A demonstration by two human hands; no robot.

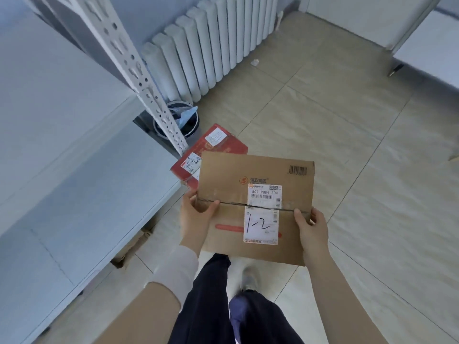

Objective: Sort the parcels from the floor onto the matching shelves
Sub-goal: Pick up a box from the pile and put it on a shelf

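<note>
Partly, red parcel point(227, 145) hides behind brown box point(255, 170); left hand point(196, 218), right hand point(312, 229) clamp box edges

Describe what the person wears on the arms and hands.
The left hand and right hand are bare: no gloves, rings or watch visible. The left arm has a tan sleeve ending in a pale grey-white cuff. The right forearm shows no cuff.

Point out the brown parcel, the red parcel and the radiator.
brown parcel point(268, 167), head view, bare cardboard above its label
red parcel point(229, 146), head view, its red top face
radiator point(213, 43), head view, a middle column
</note>
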